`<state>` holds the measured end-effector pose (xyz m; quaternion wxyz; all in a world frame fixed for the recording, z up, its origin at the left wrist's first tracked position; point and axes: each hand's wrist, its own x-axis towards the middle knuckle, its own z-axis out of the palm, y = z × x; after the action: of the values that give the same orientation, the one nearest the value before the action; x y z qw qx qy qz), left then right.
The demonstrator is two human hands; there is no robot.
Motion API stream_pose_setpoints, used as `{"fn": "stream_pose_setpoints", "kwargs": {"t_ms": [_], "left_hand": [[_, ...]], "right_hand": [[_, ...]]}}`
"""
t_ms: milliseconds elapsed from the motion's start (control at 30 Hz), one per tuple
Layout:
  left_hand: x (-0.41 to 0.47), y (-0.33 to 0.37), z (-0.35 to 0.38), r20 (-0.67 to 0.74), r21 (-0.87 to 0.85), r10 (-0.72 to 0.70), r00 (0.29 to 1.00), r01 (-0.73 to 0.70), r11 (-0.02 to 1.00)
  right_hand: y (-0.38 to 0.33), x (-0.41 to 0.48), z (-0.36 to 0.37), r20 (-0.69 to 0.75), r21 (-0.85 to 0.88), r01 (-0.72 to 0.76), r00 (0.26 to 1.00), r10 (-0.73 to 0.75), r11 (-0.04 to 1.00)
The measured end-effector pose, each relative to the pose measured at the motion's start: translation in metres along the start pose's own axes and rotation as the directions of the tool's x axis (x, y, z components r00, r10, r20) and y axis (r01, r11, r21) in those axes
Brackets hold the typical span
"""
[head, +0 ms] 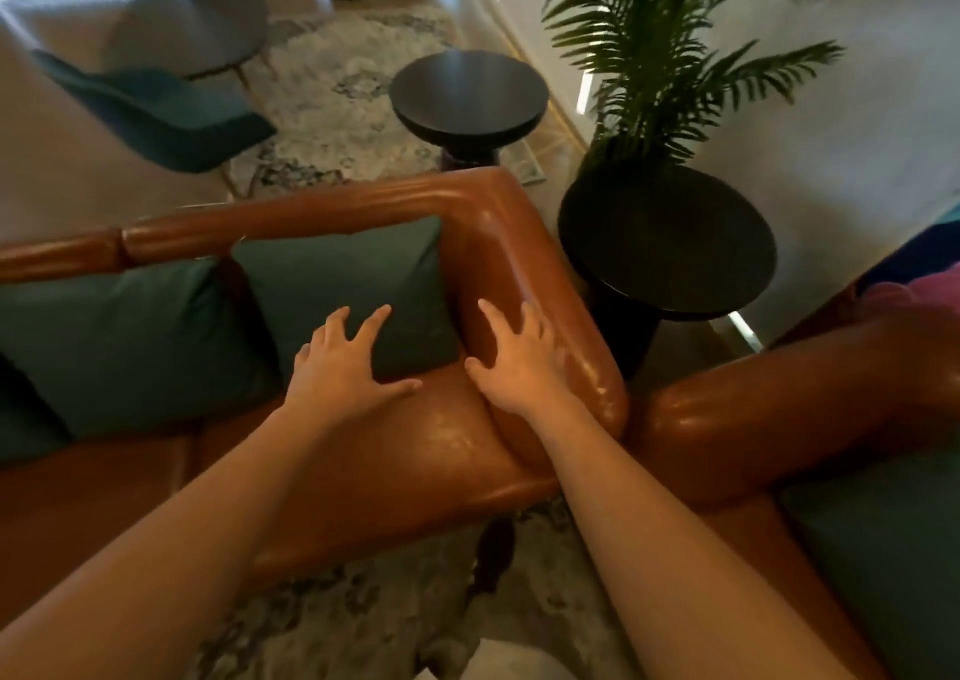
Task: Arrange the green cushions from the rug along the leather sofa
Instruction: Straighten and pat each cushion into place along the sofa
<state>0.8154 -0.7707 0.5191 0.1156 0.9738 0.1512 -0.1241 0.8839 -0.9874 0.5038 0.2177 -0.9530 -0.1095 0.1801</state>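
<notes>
Corner cushion leans on the sofa back at 12 o'clock, other cushion at 9. Left hand, fingers spread, overlaps the corner cushion; right hand, spread, overlaps the armrest.

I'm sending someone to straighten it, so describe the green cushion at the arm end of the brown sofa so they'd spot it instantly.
Find the brown leather sofa beside the palm plant. In its corner, where backrest meets armrest, a dark green cushion leans upright. Unlike the other cushion on its left, it adjoins the armrest.
</notes>
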Motion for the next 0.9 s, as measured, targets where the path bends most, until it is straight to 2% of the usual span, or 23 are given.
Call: {"fn": "stream_pose_setpoints", "kwargs": {"t_ms": [233,433,700,900], "left_hand": [[0.094,-0.058,-0.005,0.028,-0.02,-0.18,0.983,0.18,0.983],[0.16,-0.1,-0.002,0.044,-0.023,-0.22,0.975,0.221,0.975],[0.251,-0.174,-0.009,-0.008,-0.069,-0.196,0.981,0.195,0.978],[0.325,-0.215,0.0,0.019,0.035,-0.053,0.998,0.052,0.998]], "right_hand": [[-0.036,0.126,0.028,0.109,0.003,0.039,0.993,-0.039,0.999],[-0.052,0.208,0.037,0.157,-0.05,0.063,0.986,-0.054,0.997],[-0.106,0.3,0.074,0.111,-0.178,0.099,0.991,-0.08,0.979],[-0.169,0.36,0.118,0.126,-0.238,0.131,0.987,-0.103,0.962]]}}
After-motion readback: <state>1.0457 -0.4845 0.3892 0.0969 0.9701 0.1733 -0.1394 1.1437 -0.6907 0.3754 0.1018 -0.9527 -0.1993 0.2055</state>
